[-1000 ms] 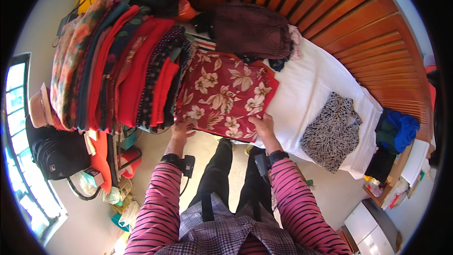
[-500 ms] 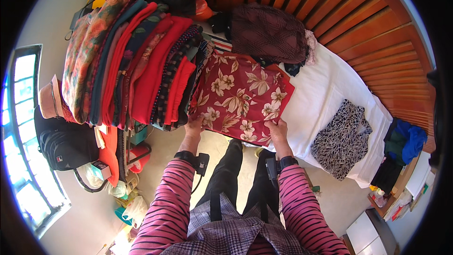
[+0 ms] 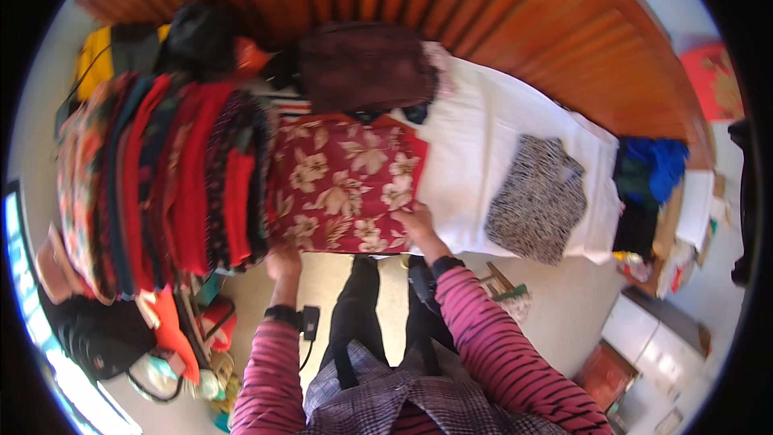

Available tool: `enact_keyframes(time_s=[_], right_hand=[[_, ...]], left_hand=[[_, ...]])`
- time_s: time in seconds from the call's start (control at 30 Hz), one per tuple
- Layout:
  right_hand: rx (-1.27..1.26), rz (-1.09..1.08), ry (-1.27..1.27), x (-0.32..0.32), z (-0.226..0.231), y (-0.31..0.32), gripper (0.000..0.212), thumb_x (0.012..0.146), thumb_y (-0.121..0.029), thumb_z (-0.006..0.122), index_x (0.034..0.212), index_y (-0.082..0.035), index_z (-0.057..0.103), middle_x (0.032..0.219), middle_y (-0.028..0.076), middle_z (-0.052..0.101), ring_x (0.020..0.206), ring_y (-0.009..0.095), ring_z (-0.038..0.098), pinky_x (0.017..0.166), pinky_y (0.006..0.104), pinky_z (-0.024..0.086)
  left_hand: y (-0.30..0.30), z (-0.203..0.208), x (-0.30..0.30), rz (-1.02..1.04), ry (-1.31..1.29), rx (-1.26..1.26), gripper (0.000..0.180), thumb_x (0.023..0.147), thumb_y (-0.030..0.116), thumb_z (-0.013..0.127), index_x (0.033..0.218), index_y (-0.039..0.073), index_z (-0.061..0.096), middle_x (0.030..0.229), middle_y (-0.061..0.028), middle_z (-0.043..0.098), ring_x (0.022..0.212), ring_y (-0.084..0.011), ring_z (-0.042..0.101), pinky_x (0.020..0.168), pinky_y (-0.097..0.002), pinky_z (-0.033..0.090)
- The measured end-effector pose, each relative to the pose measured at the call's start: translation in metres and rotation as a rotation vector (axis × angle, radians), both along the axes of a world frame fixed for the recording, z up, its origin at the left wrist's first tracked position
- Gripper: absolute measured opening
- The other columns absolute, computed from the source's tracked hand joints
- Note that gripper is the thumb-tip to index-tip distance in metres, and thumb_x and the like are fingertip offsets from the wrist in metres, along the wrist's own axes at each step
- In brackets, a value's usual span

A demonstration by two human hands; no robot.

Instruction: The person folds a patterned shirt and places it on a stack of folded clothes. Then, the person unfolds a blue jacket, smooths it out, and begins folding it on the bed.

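Note:
A folded dark red cloth with cream flowers (image 3: 342,173) lies flat on the white-covered bed, beside a long row of folded clothes. My left hand (image 3: 283,260) is closed at its near left corner, fingers partly hidden by the cloth and blurred. With the thumb over the top, my right hand (image 3: 417,224) grips the lower part of its right edge. A bright red layer (image 3: 419,159) shows along that edge. The row of folded clothes (image 3: 173,185), red, dark and floral, stands on edge close by on the left.
A dark maroon folded garment (image 3: 362,64) lies beyond the cloth. On the white sheet (image 3: 467,121) rests a black-and-white patterned garment (image 3: 537,197). A slatted wooden headboard (image 3: 451,0) closes the far side. Blue fabric (image 3: 667,167) sits at right, a black cap (image 3: 101,338) at lower left.
The view has turned, so the bed and clothes appear farther left. My right hand has moved up the cloth's right edge from its near corner. My left hand stays near the left corner.

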State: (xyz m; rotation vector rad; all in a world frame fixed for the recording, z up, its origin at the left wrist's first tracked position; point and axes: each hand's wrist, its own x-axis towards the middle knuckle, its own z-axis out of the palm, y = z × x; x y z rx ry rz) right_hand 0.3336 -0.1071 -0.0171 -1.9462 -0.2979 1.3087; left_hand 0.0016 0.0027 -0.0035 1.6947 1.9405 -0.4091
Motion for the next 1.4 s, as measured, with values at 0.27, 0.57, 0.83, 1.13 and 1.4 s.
enact_keyframes(time_s=[0.27,0.57,0.83,1.13,1.4], right_hand=[[-0.172,0.208,-0.121,0.014,0.027,-0.023,0.045,0.082,-0.033,0.079,0.105,0.001,0.060,0.095,0.014,0.072,0.090,0.025,0.070,0.082,0.0367,0.054],[-0.046,0.062,-0.582,0.104,0.017,-0.136,0.012,0.087,-0.011,0.066,0.097,-0.010,0.060,0.080,0.014,0.067,0.073,0.033,0.068,0.065,0.0409,0.053],[-0.239,-0.055,-1.091,0.267,0.038,-0.300,0.028,0.080,-0.008,0.067,0.106,-0.009,0.056,0.101,0.012,0.060,0.098,0.036,0.058,0.084,0.0471,0.049],[-0.507,-0.215,-0.520,0.339,0.021,-0.367,0.060,0.081,-0.043,0.074,0.119,-0.006,0.047,0.104,0.022,0.070,0.100,0.045,0.065,0.087,0.0517,0.050],[-0.215,-0.330,-0.306,0.343,0.005,-0.373,0.047,0.077,-0.036,0.077,0.104,-0.002,0.058,0.107,0.019,0.069,0.098,0.039,0.067,0.085,0.0458,0.051]], left_hand=[[-0.016,0.058,0.024,-0.466,-0.016,0.205,0.052,0.087,0.015,0.061,0.136,0.005,0.046,0.134,-0.0228,0.049,0.123,-0.0424,0.049,0.097,-0.0532,0.045],[-0.016,0.074,0.107,-0.526,-0.200,0.493,0.027,0.086,0.012,0.064,0.109,-0.001,0.058,0.106,-0.0232,0.058,0.104,-0.0418,0.056,0.087,-0.0504,0.048],[-0.140,0.048,0.305,-0.553,-0.763,-0.127,0.033,0.087,0.014,0.070,0.117,0.004,0.061,0.101,-0.0167,0.068,0.087,-0.0375,0.067,0.076,-0.0449,0.056],[-0.193,0.005,0.420,-0.530,-0.583,-0.140,0.053,0.088,0.027,0.070,0.129,0.003,0.049,0.119,-0.0252,0.060,0.110,-0.0402,0.060,0.089,-0.0446,0.050],[-0.190,-0.003,0.429,-0.461,-0.430,0.027,0.007,0.088,0.012,0.065,0.094,0.008,0.066,0.091,-0.0163,0.068,0.085,-0.0353,0.067,0.077,-0.0427,0.053]])
